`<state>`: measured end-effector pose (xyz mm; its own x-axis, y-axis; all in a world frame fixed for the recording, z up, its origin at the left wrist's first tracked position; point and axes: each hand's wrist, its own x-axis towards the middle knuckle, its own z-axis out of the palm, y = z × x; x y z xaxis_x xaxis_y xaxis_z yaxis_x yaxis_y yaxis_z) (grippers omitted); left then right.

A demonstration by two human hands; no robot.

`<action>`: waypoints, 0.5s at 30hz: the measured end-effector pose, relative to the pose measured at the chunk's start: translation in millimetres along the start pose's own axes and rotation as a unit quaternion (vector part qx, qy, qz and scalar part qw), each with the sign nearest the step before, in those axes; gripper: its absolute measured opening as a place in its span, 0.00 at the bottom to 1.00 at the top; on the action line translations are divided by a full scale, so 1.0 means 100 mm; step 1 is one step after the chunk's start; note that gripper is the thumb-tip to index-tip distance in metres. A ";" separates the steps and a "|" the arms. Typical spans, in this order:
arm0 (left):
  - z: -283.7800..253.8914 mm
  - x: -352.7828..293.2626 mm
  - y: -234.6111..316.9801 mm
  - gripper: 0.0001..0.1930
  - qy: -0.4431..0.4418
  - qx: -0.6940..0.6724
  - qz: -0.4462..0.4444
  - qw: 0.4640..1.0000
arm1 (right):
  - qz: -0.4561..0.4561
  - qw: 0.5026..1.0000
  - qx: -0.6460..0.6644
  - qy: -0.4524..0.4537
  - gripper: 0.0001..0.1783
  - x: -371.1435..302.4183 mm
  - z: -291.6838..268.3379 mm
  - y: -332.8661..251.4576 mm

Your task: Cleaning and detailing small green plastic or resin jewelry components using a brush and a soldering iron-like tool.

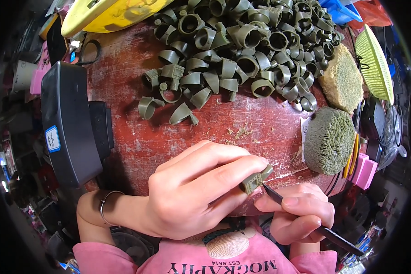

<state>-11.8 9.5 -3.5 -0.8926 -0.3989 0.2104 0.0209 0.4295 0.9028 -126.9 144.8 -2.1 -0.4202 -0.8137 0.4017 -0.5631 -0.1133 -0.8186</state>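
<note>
My left hand (201, 189) pinches a small olive-green plastic ring part (256, 179) between thumb and fingers at the near edge of the red-brown table (137, 141). My right hand (297, 214) grips a thin dark blade tool (333, 235), and its tip touches the underside of that part. A big heap of the same green ring parts (246, 43) covers the far half of the table, with a few loose ones (147, 106) nearer the left.
A black box-shaped device (73, 123) stands at the table's left edge. Two round sponge-like pads, one green (329, 139) and one tan (341, 78), sit at the right. A yellow-green mesh basket (374, 61) is further right. A yellow object (109, 13) lies at the far left.
</note>
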 end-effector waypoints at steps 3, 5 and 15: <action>0.00 0.01 -0.02 0.20 -0.012 0.000 0.010 1.000 | 0.002 1.000 -0.016 -0.005 0.13 0.00 -0.01 -0.01; 0.01 0.01 -0.02 0.19 -0.007 -0.009 0.010 1.000 | 0.003 1.000 -0.026 -0.015 0.13 0.00 0.01 0.00; 0.03 0.01 0.00 0.19 -0.005 -0.009 0.009 1.000 | -0.029 0.998 -0.041 0.036 0.14 -0.01 0.08 0.02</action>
<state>-14.0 11.3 -4.8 -0.8960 -0.3834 0.2239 0.0453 0.4227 0.9051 -122.1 140.7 -6.9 -0.4342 -0.7634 0.4782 -0.6432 -0.1089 -0.7579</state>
